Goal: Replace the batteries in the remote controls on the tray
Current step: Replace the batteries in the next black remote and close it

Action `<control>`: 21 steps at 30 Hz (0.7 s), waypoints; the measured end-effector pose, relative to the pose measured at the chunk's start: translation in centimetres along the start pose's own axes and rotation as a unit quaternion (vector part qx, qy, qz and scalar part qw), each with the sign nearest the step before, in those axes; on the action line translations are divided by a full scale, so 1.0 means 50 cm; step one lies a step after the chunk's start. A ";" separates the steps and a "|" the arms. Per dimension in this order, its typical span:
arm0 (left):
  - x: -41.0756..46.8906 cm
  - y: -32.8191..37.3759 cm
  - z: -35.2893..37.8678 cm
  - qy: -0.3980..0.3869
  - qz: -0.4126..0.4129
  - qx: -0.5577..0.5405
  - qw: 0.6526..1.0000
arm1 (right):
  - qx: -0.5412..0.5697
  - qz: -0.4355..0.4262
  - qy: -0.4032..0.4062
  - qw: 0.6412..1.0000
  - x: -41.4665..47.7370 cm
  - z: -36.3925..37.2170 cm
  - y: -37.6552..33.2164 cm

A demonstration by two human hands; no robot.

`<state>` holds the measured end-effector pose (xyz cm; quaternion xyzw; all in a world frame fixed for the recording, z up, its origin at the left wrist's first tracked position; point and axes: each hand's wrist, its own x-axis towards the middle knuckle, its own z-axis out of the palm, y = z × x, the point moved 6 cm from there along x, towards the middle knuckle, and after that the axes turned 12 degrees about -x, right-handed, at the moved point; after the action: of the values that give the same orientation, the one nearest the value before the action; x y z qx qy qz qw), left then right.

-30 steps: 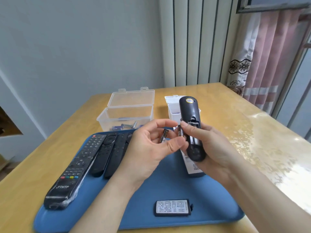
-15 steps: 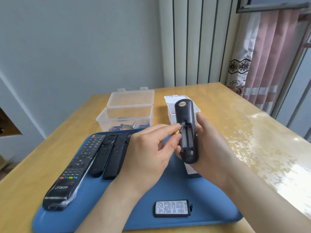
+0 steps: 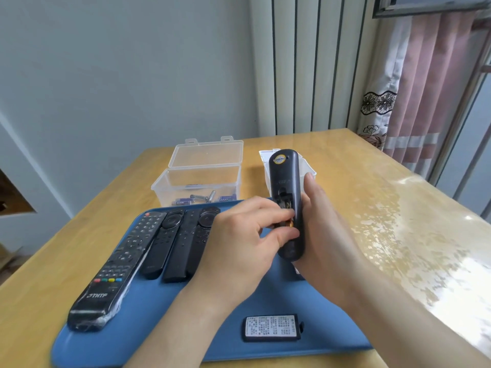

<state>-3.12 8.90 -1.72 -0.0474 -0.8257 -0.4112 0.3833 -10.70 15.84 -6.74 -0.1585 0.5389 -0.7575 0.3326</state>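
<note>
Above the far right part of the blue tray (image 3: 159,330), the right hand (image 3: 328,235) is holding a black remote (image 3: 285,176) upright with its back facing the camera, the hand closing round its right edge. The remote's battery compartment is standing open. The left hand (image 3: 236,248) is pinching a battery (image 3: 289,224) between thumb and fingers (image 3: 265,208) and pressing it into that compartment; only the battery's gold end is showing. On the tray, a large remote (image 3: 117,266) in clear wrap and three slim black remotes (image 3: 183,245) are lying side by side at the left, and a battery cover (image 3: 271,328) is lying label-up near the front edge. Behind the tray on the wooden surface (image 3: 358,181), a clear box (image 3: 202,176) with its lid open is holding loose batteries (image 3: 186,201), and a white container (image 3: 309,170) is sitting partly hidden behind the held remote.
</note>
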 end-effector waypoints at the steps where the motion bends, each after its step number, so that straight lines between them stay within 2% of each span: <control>1: 0.002 -0.003 -0.003 0.006 -0.023 -0.016 1.000 | -0.006 -0.001 0.006 1.000 -0.002 0.002 0.001; 8: 0.010 -0.039 -0.022 0.034 -0.174 -0.110 0.978 | -0.079 -0.021 0.035 0.996 -0.017 0.016 -0.004; 13: 0.004 -0.061 -0.024 0.004 -0.258 -0.170 0.951 | -0.094 -0.006 0.033 0.995 -0.017 0.029 0.011; 18: -0.006 -0.075 -0.011 0.004 -0.300 -0.203 0.932 | -0.010 0.008 -0.057 0.998 -0.018 0.043 0.011; 21: -0.012 -0.086 -0.017 0.003 -0.325 -0.228 0.918 | 0.003 0.025 -0.092 0.995 -0.020 0.036 0.004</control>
<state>-3.89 5.59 -4.58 0.1384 -0.6782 -0.6906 0.2099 -8.83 15.19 -6.14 -0.2126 0.5074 -0.7330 0.4000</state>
